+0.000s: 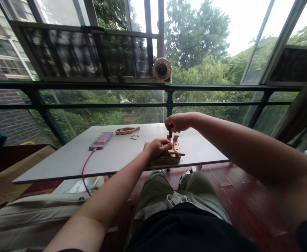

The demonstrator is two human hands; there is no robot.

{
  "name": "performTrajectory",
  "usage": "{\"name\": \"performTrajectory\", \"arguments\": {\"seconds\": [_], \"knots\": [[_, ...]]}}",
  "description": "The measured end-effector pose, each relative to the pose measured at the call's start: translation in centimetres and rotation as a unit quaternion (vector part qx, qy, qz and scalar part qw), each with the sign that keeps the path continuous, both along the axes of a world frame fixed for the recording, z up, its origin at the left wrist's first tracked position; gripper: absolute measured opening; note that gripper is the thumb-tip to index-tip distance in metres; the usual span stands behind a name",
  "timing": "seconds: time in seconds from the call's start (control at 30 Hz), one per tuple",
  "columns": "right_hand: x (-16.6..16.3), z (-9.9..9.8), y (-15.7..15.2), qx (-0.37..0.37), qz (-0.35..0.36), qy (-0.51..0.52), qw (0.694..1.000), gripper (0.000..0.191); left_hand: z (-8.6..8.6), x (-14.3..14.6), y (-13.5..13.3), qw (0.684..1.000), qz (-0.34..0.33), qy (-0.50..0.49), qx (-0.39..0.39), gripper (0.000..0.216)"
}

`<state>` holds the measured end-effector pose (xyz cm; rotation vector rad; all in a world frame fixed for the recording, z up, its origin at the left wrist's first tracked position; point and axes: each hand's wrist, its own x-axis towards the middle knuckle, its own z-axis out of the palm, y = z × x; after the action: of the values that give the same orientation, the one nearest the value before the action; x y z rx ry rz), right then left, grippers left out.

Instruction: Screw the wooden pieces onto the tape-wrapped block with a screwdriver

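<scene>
A wooden assembly (176, 148) of light slats stands on a wooden base near the front edge of a white table (64, 161). My left hand (158, 146) is closed round the left side of the wooden assembly, steadying it. My right hand (176, 122) is closed on the dark handle of a small screwdriver (170, 131), held upright with its tip down on the top of the wooden assembly.
A curved wooden piece (127, 130) and a few small screws (133, 137) lie further back on the table. A flat device (102, 140) with a red cable (84, 173) lies at the left. Cardboard (8, 168) sits left, a glass railing behind.
</scene>
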<state>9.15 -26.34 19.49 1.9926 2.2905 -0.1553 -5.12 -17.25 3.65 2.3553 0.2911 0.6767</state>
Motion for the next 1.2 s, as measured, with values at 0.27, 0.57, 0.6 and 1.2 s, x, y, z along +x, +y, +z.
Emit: {"name": "performTrajectory", "arguments": {"seconds": [0.27,0.57,0.6,1.2], "knots": [[0.0,0.2,0.0,-0.023,-0.025,-0.043,0.999,0.025,0.0,0.1,0.0,1.000,-0.012,0.000,-0.017,0.036],[-0.6,0.4,0.0,-0.018,-0.035,-0.098,0.994,0.042,-0.1,0.1,0.1,0.995,-0.051,-0.001,-0.091,0.035],[-0.6,0.4,0.0,-0.020,-0.036,-0.098,0.994,0.041,-0.1,0.1,0.1,0.992,-0.065,-0.005,-0.111,0.035],[-1.1,0.9,0.0,-0.046,-0.033,-0.124,0.991,0.041,-0.5,0.1,0.5,1.000,0.012,-0.014,0.014,0.023]]}}
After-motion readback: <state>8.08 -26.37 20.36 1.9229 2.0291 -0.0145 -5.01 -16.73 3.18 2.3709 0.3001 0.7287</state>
